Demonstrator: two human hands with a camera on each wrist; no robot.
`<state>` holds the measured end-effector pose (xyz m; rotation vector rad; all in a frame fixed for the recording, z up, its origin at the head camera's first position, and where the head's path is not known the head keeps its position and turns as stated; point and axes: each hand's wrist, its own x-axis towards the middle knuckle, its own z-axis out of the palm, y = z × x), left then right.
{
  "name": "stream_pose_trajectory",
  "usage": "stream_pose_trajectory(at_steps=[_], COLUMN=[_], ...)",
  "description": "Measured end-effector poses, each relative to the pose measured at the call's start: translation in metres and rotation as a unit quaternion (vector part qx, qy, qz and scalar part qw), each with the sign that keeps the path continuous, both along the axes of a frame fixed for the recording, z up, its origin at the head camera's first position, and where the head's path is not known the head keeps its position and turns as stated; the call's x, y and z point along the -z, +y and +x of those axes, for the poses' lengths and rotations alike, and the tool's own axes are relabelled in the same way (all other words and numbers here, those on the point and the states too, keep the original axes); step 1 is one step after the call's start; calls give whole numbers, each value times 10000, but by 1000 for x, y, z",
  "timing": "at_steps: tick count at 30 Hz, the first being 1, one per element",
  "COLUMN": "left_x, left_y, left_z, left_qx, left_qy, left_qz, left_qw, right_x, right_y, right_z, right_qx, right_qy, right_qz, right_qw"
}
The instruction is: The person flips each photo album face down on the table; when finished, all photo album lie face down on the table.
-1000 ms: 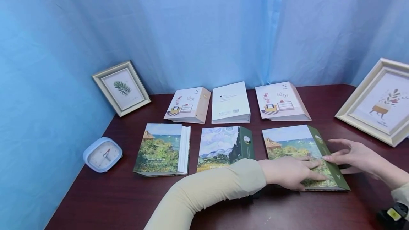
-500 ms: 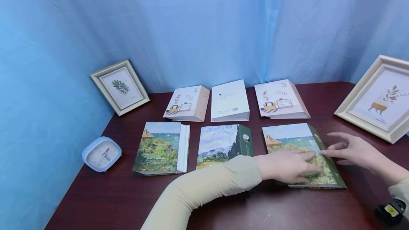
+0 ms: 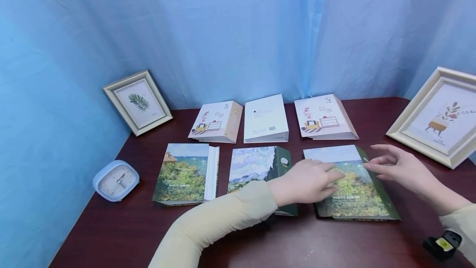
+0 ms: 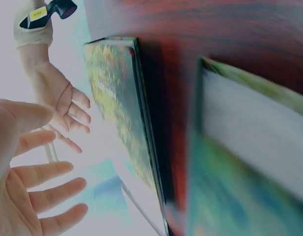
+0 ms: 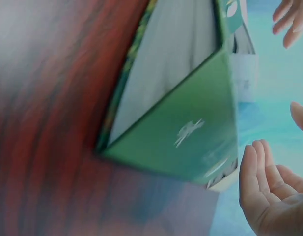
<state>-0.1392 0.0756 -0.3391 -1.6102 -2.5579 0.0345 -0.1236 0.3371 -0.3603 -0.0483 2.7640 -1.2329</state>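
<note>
A photo album [image 3: 357, 204] with a painted seaside garden cover and green spine lies at the front right. Over its left edge hovers my left hand [image 3: 306, 182], fingers loosely bent and holding nothing. My right hand [image 3: 403, 173] is beside the spine, thumb near the cover's edge; in the right wrist view that hand [image 5: 271, 196] appears apart from the green spine [image 5: 185, 128]. In the left wrist view, my left hand [image 4: 28, 191] has spread fingers. To the left, partly hidden by my left forearm, lies another album [image 3: 253, 166] with a cypress landscape.
A third painted album [image 3: 182, 177] lies front left. Behind stand two pink albums [image 3: 213, 121] [image 3: 323, 119] with a white one [image 3: 265, 119] between them. A blue clock [image 3: 116, 180] and a leaf picture frame [image 3: 139, 102] are left; another frame [image 3: 439, 115] is right.
My left hand has lifted off the front right album's cover and moved left. My right hand has shifted slightly up and left along the spine. The albums keep their places.
</note>
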Motion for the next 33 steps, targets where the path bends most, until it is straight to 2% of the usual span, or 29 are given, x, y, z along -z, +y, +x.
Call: stream_pose_trajectory(at_steps=[4, 9, 16, 20, 24, 28, 33], left_x=[-2, -6, -5, -3, -2, -2, -1], left_y=[-18, -41, -77, -102, -129, -157, -195], left_z=[-4, -8, -14, -18, -21, -25, -29], left_qx=[-312, -590, -951, -1174, -1550, -2031, -2701], left_qy=[-34, 12, -602, -701, -789, -938, -873], left_qz=[476, 808, 1117, 1427, 1709, 1982, 2147], left_qw=[9984, 9950, 9874, 9803, 9698, 9543, 9345], right_x=[-7, -13, -19, -22, -25, -27, -31], right_y=[-14, -35, -66, -88, -112, -137, -169], right_z=[-2, -5, -11, -17, -23, -30, -37], right_qx=[-76, -146, -258, -425, -523, -531, -655], right_qy=[-79, -194, -323, -364, -463, -606, -733], right_qz=[-153, -275, -605, -914, -1199, -1365, -1617], right_qw=[9998, 9993, 9973, 9942, 9903, 9873, 9819])
